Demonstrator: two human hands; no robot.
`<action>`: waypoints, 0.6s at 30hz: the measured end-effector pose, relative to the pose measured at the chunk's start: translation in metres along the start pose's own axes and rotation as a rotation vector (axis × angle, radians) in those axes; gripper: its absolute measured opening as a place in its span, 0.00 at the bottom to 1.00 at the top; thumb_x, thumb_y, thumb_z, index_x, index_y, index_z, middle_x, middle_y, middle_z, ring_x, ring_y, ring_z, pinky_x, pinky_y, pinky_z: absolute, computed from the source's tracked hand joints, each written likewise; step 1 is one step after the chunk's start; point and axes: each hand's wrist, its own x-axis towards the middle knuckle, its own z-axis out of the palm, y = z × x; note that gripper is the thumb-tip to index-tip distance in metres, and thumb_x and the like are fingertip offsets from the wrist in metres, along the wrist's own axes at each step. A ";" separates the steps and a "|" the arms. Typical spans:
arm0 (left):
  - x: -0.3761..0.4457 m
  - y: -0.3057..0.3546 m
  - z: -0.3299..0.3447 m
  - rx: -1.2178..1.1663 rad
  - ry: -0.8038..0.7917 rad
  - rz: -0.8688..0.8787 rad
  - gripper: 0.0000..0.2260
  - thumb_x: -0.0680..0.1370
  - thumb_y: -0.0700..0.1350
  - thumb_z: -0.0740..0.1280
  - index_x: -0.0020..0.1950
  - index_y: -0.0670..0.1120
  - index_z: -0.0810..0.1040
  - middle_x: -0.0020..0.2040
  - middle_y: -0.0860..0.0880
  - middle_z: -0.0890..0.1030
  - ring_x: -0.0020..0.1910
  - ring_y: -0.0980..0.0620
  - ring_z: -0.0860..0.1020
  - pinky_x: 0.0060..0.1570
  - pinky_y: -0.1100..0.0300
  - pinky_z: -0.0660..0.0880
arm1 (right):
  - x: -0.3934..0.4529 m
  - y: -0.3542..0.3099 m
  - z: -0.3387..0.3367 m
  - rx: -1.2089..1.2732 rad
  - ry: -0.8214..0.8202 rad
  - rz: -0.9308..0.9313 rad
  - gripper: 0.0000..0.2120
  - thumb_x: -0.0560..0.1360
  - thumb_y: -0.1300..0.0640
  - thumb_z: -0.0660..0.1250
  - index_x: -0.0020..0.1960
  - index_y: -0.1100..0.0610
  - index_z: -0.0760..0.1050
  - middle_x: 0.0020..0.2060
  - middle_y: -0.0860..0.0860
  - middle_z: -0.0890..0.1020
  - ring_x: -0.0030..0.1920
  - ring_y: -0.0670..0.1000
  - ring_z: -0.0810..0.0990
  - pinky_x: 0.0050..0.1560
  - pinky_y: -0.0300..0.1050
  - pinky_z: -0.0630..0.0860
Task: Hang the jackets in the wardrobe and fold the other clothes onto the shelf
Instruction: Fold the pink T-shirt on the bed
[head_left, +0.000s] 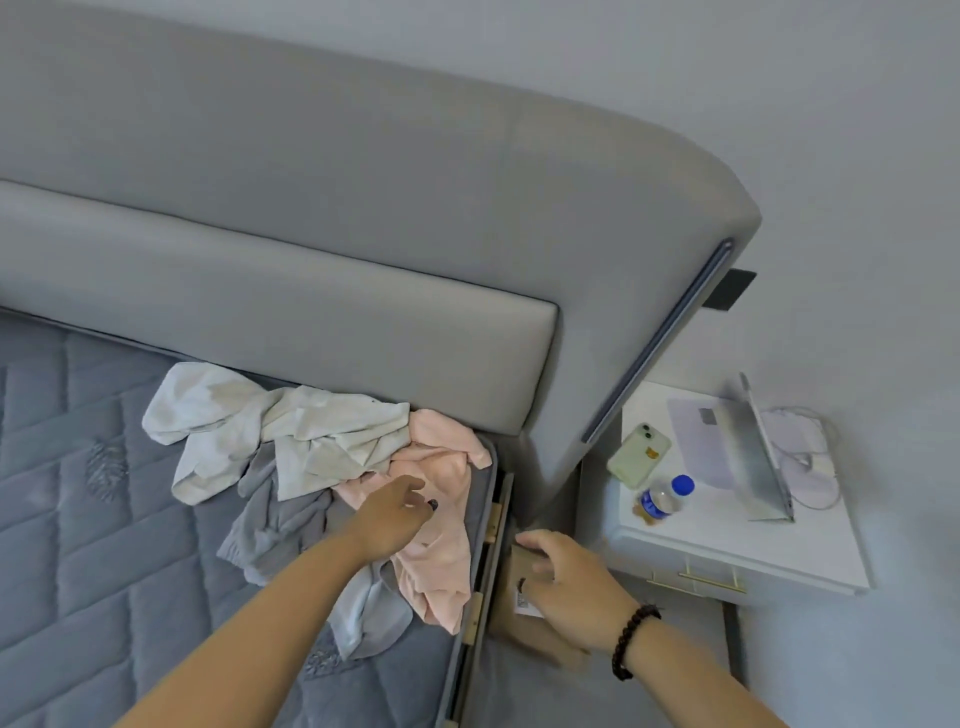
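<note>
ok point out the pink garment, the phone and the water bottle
pink garment (441, 545): head view, middle of its crumpled fabric
phone (639, 455): head view, centre of its pale green back
water bottle (666, 497): head view, clear body below the blue cap

Left hand (395, 514) over pink garment (441, 530) on mattress (78, 519).

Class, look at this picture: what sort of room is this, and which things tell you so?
Most likely a bedroom: a quilted mattress against a padded headboard, a white bedside table, and loose clothes on the bed.
</note>
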 end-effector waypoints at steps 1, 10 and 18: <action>0.014 -0.010 0.006 -0.012 0.000 -0.031 0.22 0.80 0.46 0.64 0.73 0.45 0.66 0.64 0.48 0.74 0.56 0.53 0.71 0.54 0.63 0.66 | 0.013 0.005 0.005 0.010 -0.017 0.015 0.24 0.76 0.55 0.62 0.71 0.47 0.64 0.67 0.44 0.68 0.64 0.44 0.70 0.61 0.38 0.71; 0.088 -0.101 0.101 0.263 -0.122 -0.146 0.26 0.77 0.42 0.64 0.74 0.46 0.64 0.71 0.46 0.69 0.68 0.45 0.69 0.65 0.60 0.67 | 0.096 0.066 0.051 0.116 -0.096 0.129 0.20 0.77 0.54 0.61 0.68 0.45 0.67 0.64 0.46 0.72 0.43 0.38 0.76 0.32 0.28 0.70; 0.097 -0.146 0.146 0.752 0.066 -0.069 0.21 0.75 0.43 0.66 0.68 0.52 0.69 0.67 0.49 0.68 0.63 0.45 0.69 0.63 0.54 0.67 | 0.107 0.109 0.073 0.083 -0.158 0.154 0.21 0.76 0.51 0.60 0.68 0.46 0.67 0.68 0.42 0.70 0.62 0.43 0.73 0.60 0.39 0.71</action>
